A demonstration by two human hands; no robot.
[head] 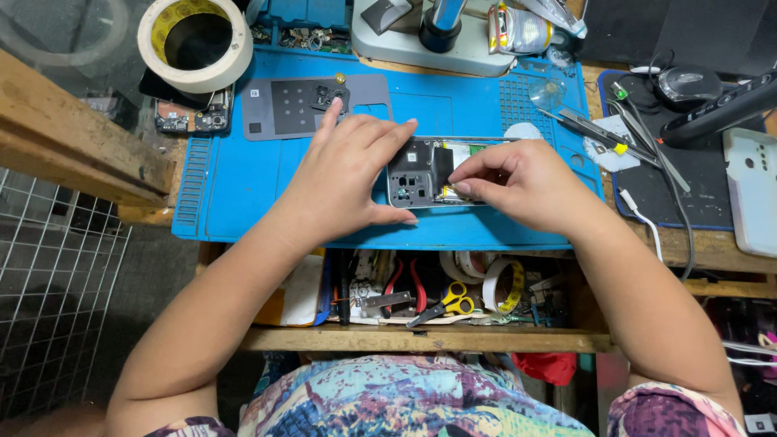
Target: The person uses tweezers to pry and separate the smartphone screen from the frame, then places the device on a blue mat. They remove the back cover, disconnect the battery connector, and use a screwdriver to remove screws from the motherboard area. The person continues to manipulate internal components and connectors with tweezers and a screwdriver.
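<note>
Centre of the frame, on the blue silicone work mat (243, 186): an opened smartphone with its back cover off, dark inner plates and a pale battery label showing (429, 171). It lies flat and lengthwise, left to right.

The left hand (344, 182) comes in from the lower left and cups the phone's left end, thumb along the near edge, fingers spread over the far edge, bracing rather than squeezing. The right hand (518, 182) arrives from the lower right, fingers curled in and pinched together at the middle of the phone, just where the dark plate meets the battery. Whether something tiny sits in that pinch, I cannot tell; the fingertips hide it.

By the look of it this phone is light, thin and stiff, but with the cover off it seems fragile: exposed boards and connectors, nothing to press on. The metal frame edges look like the safe hold, exactly where the left hand sits; the smooth rim could slip on the mat without that brace.

Around it: a grey plastic back panel with a camera cut-out (312, 101) lies above the left hand, a roll of cream masking tape (196, 40) sits upper left, the grey base of a microscope stand (441, 44) top centre, metal tweezers (595, 129) to the right, and yellow-handled scissors (449, 303) in the open drawer below the mat.
</note>
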